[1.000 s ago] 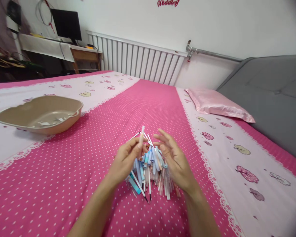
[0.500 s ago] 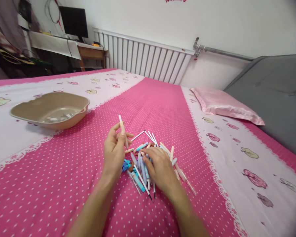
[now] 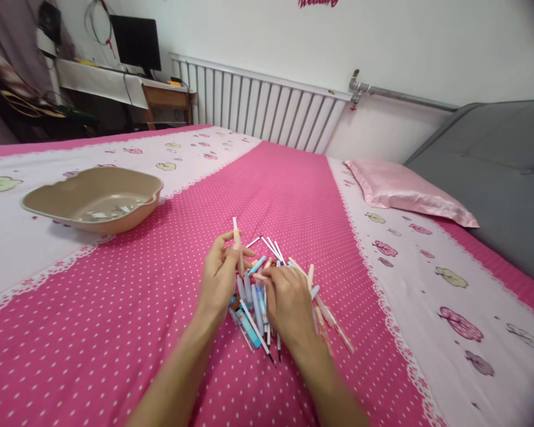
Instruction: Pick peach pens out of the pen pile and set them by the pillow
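Head view: on a pink dotted bed (image 3: 115,332), the left hand (image 3: 220,279) pinches one pale pen (image 3: 237,246) upright between thumb and fingertips, and it has come back in from the raised reach of half a second ago to sit just over the pile of pens (image 3: 267,296) near the bed's middle. The right hand (image 3: 289,305) stays pressed palm-down on that pile, fingers curled among the pens as if picking; whether it has closed on one cannot be told. A tan basin (image 3: 93,198) stands well apart toward the bed's left edge, a pink pillow (image 3: 404,190) by the right edge. Judging by the shift, sorting goes on one pen at a time.
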The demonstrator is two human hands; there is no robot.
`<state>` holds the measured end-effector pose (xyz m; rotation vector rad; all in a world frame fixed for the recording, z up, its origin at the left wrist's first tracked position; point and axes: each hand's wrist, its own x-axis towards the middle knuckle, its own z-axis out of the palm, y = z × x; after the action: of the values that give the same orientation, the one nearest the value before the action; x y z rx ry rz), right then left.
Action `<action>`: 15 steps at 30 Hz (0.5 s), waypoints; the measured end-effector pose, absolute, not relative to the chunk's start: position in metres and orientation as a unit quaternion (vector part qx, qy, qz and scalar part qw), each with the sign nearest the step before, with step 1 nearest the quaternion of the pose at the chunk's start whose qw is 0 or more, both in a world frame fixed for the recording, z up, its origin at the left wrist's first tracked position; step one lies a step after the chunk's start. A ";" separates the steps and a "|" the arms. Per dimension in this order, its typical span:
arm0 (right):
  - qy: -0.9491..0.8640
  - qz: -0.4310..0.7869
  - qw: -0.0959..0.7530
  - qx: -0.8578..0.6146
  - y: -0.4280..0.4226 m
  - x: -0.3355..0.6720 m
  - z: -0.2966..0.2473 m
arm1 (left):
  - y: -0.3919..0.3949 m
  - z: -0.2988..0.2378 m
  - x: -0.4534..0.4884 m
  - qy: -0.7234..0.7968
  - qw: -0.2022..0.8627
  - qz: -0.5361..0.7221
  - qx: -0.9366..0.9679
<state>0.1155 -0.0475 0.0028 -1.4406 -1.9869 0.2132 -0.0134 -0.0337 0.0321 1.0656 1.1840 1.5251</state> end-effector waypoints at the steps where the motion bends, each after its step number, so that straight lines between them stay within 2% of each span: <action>1: -0.741 0.094 0.362 -0.558 -0.047 0.118 0.005 | -0.034 0.033 -0.013 0.478 0.455 0.614 0.433; 5: -0.643 0.155 0.494 -0.564 -0.045 0.127 0.011 | -0.035 0.033 -0.010 0.477 0.460 0.608 0.437; 8: -0.585 0.246 0.555 -0.538 -0.043 0.130 0.010 | -0.035 0.030 -0.005 0.470 0.462 0.605 0.447; 11: -0.565 0.335 0.563 -0.501 -0.043 0.126 0.007 | -0.034 0.026 0.000 0.437 0.488 0.585 0.478; 15: -0.589 0.343 0.536 -0.498 -0.045 0.123 0.011 | -0.035 0.023 0.003 0.417 0.493 0.570 0.508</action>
<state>0.1228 -0.0447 0.0108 -1.1868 -1.4028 0.8176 0.0030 -0.0354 0.0228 1.2321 1.0110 1.3830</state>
